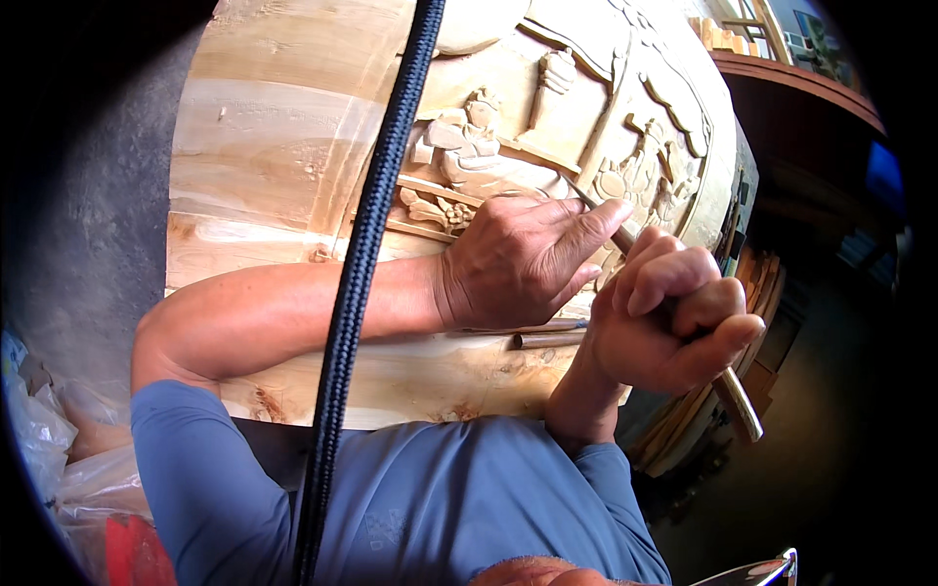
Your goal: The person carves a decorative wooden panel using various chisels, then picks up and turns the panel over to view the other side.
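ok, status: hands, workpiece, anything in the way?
Right hand wrapped around carving tool; left hand at its blade end, grip partly hidden. Carved wooden panel beneath both. Black braided cable crosses the view, in front of left forearm.

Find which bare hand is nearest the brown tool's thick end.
Bare right hand: the brown tool's thick end protrudes below it. Bare left hand is nearer the tip.

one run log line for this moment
right hand: gripping slim brown wooden-handled carving tool | left hand: at its front end | surface: pale carved wooden panel
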Demonstrator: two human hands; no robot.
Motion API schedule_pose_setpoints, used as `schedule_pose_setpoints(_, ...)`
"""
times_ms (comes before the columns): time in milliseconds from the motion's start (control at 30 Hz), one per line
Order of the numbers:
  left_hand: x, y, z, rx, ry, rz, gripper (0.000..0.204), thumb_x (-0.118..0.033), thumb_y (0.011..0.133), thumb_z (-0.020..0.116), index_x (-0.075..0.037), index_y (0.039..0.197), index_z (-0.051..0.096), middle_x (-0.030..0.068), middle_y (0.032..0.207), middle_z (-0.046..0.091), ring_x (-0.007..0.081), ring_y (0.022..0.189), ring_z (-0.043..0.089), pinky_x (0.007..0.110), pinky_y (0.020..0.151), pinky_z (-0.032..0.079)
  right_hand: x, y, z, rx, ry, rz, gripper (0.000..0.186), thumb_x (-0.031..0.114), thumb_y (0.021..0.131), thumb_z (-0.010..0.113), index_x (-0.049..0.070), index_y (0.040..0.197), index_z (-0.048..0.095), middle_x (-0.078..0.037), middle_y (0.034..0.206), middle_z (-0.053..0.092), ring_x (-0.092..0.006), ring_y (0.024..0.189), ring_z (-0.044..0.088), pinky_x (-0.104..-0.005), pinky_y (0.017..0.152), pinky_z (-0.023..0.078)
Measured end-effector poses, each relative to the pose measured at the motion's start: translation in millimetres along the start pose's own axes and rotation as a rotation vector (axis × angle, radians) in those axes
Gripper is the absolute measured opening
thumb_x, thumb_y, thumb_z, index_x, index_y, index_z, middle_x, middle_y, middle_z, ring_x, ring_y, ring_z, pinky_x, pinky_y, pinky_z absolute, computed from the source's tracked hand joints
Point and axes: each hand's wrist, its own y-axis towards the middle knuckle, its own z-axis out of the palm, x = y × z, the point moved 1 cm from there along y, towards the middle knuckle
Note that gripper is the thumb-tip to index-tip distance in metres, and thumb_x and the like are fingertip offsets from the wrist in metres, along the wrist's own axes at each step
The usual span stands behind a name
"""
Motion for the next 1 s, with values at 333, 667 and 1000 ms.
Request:
schedule_pose_setpoints(333, -2.0, 2.4, 1.7, 0.025, 0.001, 0.025, 0.077, -0.010, 0.079, 0.083, 0.007, 0.149, 0.055, 0.0189, 0.100, 0.075, 0.0332, 0.081, 0.074, 0.042, 0.073, 0.061, 8.9, -2.7, -11.7, 0.060, -0.030, -0.023, 0.060, 0.055, 0.118, 0.028, 0.013, 0.076, 0.037, -0.013, 0.062, 0.057, -0.0158, 0.043, 0.041, -0.0289, 0.045, 0.035)
schedule_pose_setpoints(667, 0.4, 2.3, 2.7, 0.039, 0.001, 0.001, 0.082, -0.009, 0.078, 0.084, 0.008, 0.152, 0.051, 0.0226, 0.110, 0.076, 0.0354, 0.089, 0.076, 0.043, 0.077, 0.062, 0.6, 2.7, -10.0, 0.064, -0.026, -0.041, 0.058, 0.049, 0.118, 0.031, 0.016, 0.071, 0.032, -0.015, 0.065, 0.058, -0.0141, 0.041, 0.041, -0.0260, 0.045, 0.029)
schedule_pose_setpoints(1000, -1.5, 5.1, 1.4, 0.079, -0.039, -0.044, 0.087, -0.012, 0.082, 0.083, 0.010, 0.157, 0.043, 0.0286, 0.124, 0.072, 0.0403, 0.102, 0.075, 0.045, 0.086, 0.063, 1.0, 23.0, -5.5, -0.008, -0.034, 0.062, 0.056, 0.046, 0.118, 0.037, 0.016, 0.071, 0.032, -0.010, 0.057, 0.046, -0.0124, 0.041, 0.026, -0.0266, 0.044, 0.022)
